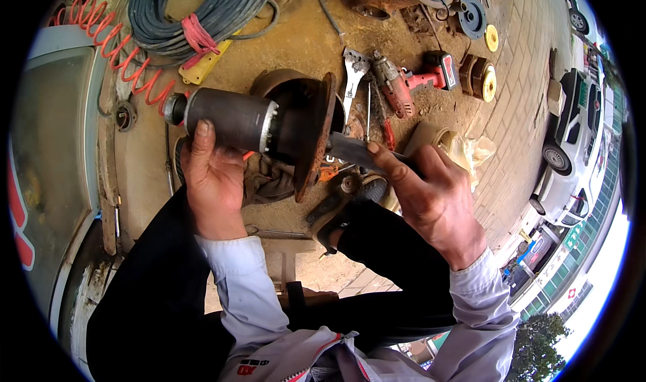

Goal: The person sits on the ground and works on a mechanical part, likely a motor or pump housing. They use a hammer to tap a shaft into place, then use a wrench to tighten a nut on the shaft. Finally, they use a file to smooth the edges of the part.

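Held level across my lap is a dark motor rotor (229, 121) with a silver band at one end and a bearing (175, 108) on its left tip. My left hand (214, 183) wraps it from below, thumb on its side. To the right the rotor meets a rusty round flange (316, 138), seen nearly edge-on. My right hand (437, 197) is closed around a dark flat metal bar (356, 152), index finger laid along it. The bar reaches the flange's right side; whether it touches cannot be made out.
Beyond lie an adjustable wrench (354, 79), a red cordless impact wrench (404, 86) and a copper-coloured winding (478, 78). Coiled black cable (195, 32) and a red spiral hose (118, 49) are at far left. A glass-panelled door (54, 126) stands left; parked cars (572, 140) are right.
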{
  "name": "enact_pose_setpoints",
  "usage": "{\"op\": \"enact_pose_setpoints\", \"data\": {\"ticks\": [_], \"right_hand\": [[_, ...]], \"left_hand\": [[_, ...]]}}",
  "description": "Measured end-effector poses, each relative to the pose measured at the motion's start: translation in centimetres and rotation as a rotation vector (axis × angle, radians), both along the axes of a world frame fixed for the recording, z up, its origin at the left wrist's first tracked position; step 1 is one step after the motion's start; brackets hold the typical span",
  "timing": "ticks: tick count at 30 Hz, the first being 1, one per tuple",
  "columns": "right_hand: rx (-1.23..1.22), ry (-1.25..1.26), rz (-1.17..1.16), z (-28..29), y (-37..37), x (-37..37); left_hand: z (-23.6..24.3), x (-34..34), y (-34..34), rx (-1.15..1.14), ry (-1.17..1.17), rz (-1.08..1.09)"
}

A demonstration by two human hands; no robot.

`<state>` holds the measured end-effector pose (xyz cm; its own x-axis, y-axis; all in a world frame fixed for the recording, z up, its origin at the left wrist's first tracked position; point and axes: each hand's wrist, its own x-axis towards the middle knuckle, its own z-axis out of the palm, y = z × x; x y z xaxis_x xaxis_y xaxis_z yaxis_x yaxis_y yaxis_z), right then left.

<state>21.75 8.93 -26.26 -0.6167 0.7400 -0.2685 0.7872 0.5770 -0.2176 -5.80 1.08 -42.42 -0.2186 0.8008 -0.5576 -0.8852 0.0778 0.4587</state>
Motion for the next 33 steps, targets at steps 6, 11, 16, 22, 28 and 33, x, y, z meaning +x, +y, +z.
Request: {"op": "enact_pose_setpoints", "data": {"ticks": [6,11,16,22,28,33], "right_hand": [[0.035,0.016,0.025,-0.7,0.0,-0.3],[-0.023,0.004,-0.056,-0.1,-0.6,1.9],[-0.121,0.063,-0.146,-0.2,-0.3,0.3],[-0.193,0.144,-0.223,-0.4,0.0,0.6],[-0.159,0.097,-0.176,-0.1,0.1,1.1],[-0.163,0.110,-0.114,-0.4,0.6,-0.4]], "left_hand": [[0.7,0.9,0.6,-0.037,0.075,0.029],[1.6,1.3,1.3,-0.042,0.129,0.041],[1.0,0.8,0.7,-0.016,0.080,0.014],[-1.2,0.7,-0.4,0.034,0.011,0.065],[-1.4,0.4,-0.1,0.140,0.050,0.042],[-1.6,0.0,-0.6,0.113,-0.031,0.074]]}}
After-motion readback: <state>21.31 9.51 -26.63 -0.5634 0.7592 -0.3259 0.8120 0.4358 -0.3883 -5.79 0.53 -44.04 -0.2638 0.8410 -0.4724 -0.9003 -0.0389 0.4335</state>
